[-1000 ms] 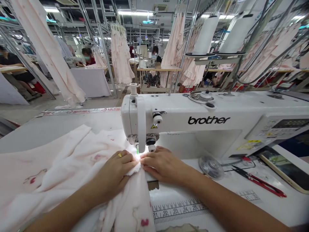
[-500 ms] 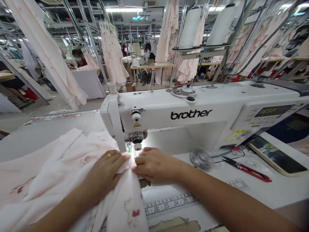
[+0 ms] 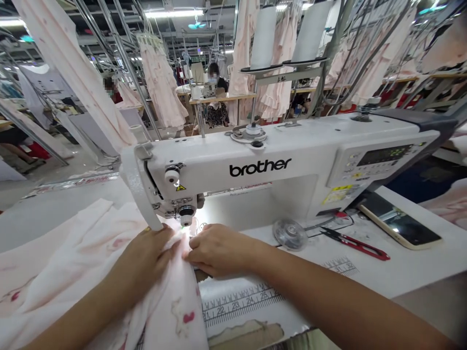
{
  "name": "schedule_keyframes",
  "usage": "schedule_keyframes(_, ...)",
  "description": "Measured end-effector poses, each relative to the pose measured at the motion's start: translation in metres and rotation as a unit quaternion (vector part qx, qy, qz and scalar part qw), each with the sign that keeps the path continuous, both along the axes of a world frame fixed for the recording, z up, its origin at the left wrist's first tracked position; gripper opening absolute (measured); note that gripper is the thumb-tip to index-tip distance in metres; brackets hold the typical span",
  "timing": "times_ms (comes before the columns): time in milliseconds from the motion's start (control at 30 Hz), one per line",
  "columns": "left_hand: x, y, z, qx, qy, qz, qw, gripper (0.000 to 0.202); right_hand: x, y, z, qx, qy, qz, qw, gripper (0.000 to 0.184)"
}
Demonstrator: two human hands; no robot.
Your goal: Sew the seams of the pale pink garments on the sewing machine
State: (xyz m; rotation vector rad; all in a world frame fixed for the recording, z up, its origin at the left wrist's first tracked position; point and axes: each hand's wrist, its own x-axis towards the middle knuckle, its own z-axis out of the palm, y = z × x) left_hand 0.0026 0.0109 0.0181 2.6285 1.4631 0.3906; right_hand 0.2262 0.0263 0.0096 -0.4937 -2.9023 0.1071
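Note:
Pale pink printed fabric [image 3: 175, 311] lies under the needle area of a white sewing machine [image 3: 215, 155] and spreads over the table to the left. My left hand [image 3: 151, 250] is bent over the fabric, gripping a fold just left of the lit presser area. Opposite it, my right hand [image 3: 221, 250] has its fingers curled and pinches the fabric's right edge close to the needle. Fingers and cloth hide the needle tip and presser foot.
Right of my hands lie a clear round bobbin case [image 3: 290, 234], red-handled thread snips [image 3: 355, 243] and a phone [image 3: 399, 221]. A printed ruler [image 3: 241, 305] runs along the table front. Thread cones [image 3: 263, 39] stand behind the machine; hanging garments and co-workers are beyond.
The view has shifted, so the machine and tools appear farther left. My left hand's fingers are more bent and farther forward beside the needle area. My right hand keeps its pinch on the fabric.

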Motion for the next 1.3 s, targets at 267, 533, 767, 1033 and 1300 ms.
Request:
schedule_keyframes(267,0.003,-0.011,-0.011,0.153,0.039,-0.072,0.985,0.02,0.0,0.001,-0.001,0.009,0.018,0.0,1.0,0.015)
schedule_keyframes(533,0.0,-0.013,-0.017,0.158,0.013,-0.115,0.981,0.02,0.0,0.001,-0.003,0.009,0.026,-0.003,1.0,0.017)
schedule_keyframes(767,-0.005,-0.012,-0.02,0.133,-0.031,-0.089,0.987,0.024,0.0,0.001,-0.004,-0.002,0.026,-0.007,1.0,0.017)
schedule_keyframes(1033,0.002,-0.015,-0.009,0.031,0.013,-0.114,0.993,0.024,0.001,0.005,-0.001,-0.006,0.047,-0.063,0.997,0.023)
schedule_keyframes(1300,0.0,-0.024,-0.011,0.045,0.035,-0.109,0.992,0.026,-0.005,0.004,-0.002,-0.004,0.029,-0.129,0.991,0.018)
